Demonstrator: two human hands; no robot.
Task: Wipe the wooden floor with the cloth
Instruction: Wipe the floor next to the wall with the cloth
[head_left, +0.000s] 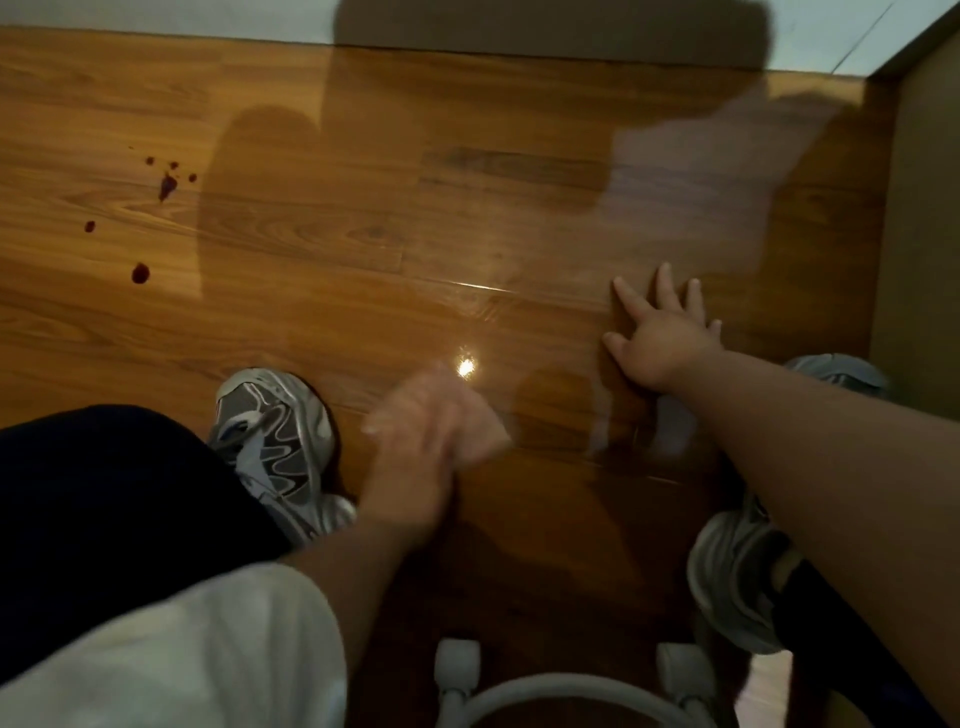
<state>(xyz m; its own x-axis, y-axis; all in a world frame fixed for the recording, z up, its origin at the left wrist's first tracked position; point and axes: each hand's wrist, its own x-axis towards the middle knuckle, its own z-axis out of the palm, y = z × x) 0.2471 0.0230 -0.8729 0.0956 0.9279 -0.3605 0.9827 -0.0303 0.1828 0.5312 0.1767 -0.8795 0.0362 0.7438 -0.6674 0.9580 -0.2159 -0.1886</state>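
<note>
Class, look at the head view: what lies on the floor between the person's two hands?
Bare glossy wooden floor, with only a bright glint of light near the blurred left hand; the right hand rests flat. Seen in the head view.

**Location type: room in a home, seen at floor level**

The setting reads as a domestic interior. The wooden floor (363, 234) is glossy plank laminate in a warm brown, with staggered boards of the kind common in living spaces. Along its far edge it meets a plain pale wall (156, 15). A brown upright panel (924, 234) closes the right side and forms a corner. A white tubular frame (545, 691) on small castors (457, 657) stands at the near edge. Lighting is dim and warm, with one lamp reflection (466, 366) on the boards
</note>
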